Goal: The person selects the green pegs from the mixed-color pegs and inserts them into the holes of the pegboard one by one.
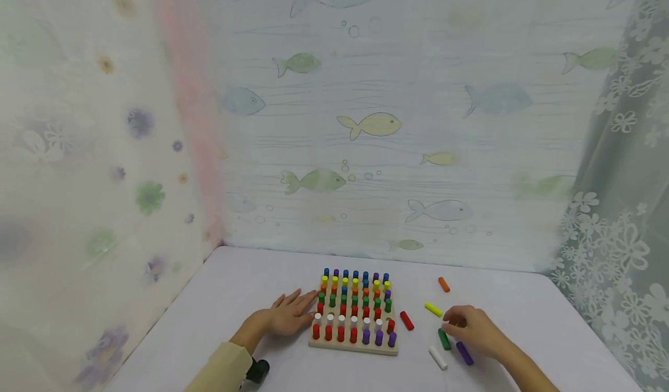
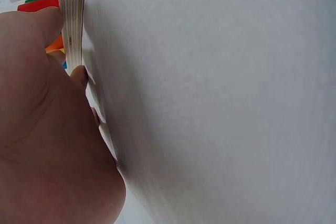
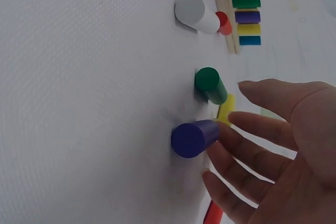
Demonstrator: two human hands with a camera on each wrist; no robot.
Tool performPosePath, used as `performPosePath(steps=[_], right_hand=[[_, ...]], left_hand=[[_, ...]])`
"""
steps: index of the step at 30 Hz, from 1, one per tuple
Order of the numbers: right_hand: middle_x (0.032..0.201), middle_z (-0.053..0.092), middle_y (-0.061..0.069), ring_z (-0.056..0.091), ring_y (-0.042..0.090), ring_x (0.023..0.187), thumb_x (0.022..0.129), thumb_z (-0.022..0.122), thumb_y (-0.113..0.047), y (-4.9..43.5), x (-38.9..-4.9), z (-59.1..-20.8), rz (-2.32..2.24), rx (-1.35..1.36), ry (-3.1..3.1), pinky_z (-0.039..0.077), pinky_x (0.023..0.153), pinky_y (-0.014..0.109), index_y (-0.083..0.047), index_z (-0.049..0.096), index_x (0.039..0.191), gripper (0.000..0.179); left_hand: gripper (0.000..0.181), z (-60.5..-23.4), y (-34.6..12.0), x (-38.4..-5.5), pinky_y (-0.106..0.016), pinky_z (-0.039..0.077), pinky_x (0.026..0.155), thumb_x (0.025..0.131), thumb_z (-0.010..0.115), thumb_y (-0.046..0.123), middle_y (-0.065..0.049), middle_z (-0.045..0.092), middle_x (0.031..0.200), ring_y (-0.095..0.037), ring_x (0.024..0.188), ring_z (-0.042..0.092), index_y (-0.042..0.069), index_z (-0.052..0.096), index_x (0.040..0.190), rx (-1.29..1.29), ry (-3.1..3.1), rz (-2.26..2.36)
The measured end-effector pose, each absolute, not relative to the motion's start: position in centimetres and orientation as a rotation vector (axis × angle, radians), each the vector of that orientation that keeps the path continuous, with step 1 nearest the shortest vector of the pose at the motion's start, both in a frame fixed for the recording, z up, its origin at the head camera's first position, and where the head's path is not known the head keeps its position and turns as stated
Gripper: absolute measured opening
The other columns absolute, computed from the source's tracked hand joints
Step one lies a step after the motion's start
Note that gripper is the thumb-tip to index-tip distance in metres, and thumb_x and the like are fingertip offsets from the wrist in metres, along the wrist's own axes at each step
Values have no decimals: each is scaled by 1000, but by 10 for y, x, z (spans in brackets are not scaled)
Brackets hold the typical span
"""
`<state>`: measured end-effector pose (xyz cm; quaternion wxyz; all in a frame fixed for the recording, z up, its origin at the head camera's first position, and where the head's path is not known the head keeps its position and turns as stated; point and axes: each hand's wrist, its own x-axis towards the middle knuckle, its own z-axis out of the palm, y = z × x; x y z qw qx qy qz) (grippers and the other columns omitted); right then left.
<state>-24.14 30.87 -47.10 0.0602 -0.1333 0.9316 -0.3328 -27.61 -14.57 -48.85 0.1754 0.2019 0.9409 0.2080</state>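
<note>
My left hand (image 1: pixel 287 316) lies flat with fingers straight, its fingertips and thumb at the left edge of a wooden pegboard (image 1: pixel 355 349). Rows of coloured pegs stand in the board, and a bare hole shows near its left side. To the right, my right hand (image 1: pixel 470 329) hovers over the loose pegs, fingers slightly bent and nothing between them. Right below it lie a green peg (image 1: pixel 444 339) and a purple peg (image 1: pixel 464 353). In the right wrist view, the fingertips overlap the far end of the purple peg (image 3: pixel 189 140), and the thumb points toward the green one (image 3: pixel 209 81).
A white peg (image 1: pixel 438 358) lies near the table's front. Between board and right hand are a red peg (image 1: pixel 407 320) and a yellow peg (image 1: pixel 433 309); an orange peg (image 1: pixel 443 284) lies farther back. A fish-patterned curtain (image 1: pixel 366 206) hangs behind the white table (image 1: pixel 502 299).
</note>
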Motion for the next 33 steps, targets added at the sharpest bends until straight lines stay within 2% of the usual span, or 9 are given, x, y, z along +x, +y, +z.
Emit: performPosePath(steps=[12,20,27,33], right_hand=[[80,60,-1,54,16,73,88,78,-18,299,-239,-477,-997,-424,2840,45,62,25,-6,71,97,16],[80,60,-2,53,15,76,84,82,-11,283,-238,-480,-951,-320,2913,46,64,26,-10,69,88,14],[82,63,-4,56,12,76,85,80,-8,273,-239,-478,-925,-292,2958,51,67,25,-10,69,88,11],[81,67,-3,59,14,74,88,77,-12,274,-242,-478,-1041,-348,2894,51,64,27,-9,71,89,7]], left_hand=[[65,-484,-143,-273,-61,4,124,108,43,46,-4,30,167,-33,157,13,19,24,164,549,2686,566],[72,-501,-148,-283,-66,2,122,106,38,58,-7,27,169,-37,157,10,22,20,165,606,2692,592],[73,-510,-149,-288,-64,3,123,104,39,59,-5,28,168,-34,157,12,20,22,164,593,2709,588],[71,-508,-149,-288,-63,2,123,105,41,56,-5,28,168,-34,157,12,21,22,164,576,2703,586]])
